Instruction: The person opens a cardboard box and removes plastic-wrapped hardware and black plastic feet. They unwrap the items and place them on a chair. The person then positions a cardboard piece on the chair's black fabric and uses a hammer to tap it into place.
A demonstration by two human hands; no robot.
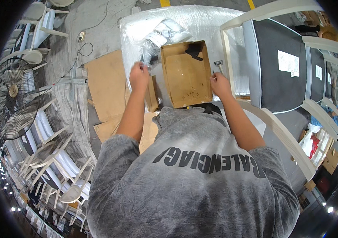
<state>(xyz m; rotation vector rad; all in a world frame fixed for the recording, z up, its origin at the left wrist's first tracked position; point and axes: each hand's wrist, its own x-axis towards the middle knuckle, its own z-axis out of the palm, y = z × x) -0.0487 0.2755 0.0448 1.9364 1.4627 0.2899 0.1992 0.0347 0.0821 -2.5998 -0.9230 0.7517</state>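
Observation:
An open shallow cardboard box [187, 75] lies in front of me, with small dark bits near its near end and black pieces at its far right corner. My left hand [139, 78] is left of the box, fingers pinched together beside clear plastic bags [165, 33]; whatever they hold is too small to make out. At the box's right edge is my right hand [220, 85], its fingers closed around a small thin piece whose kind I cannot tell. Just beyond that hand rests a hammer-like tool [219, 64] with a metal head.
Plastic film covers the work surface [137, 23]. Pale wooden frames with a dark-backed seat [282, 65] stand at right. Flattened cardboard [107, 85] lies on the floor at left, near a black fan [14, 95] and several chairs [64, 162]. A cable [77, 59] crosses the floor.

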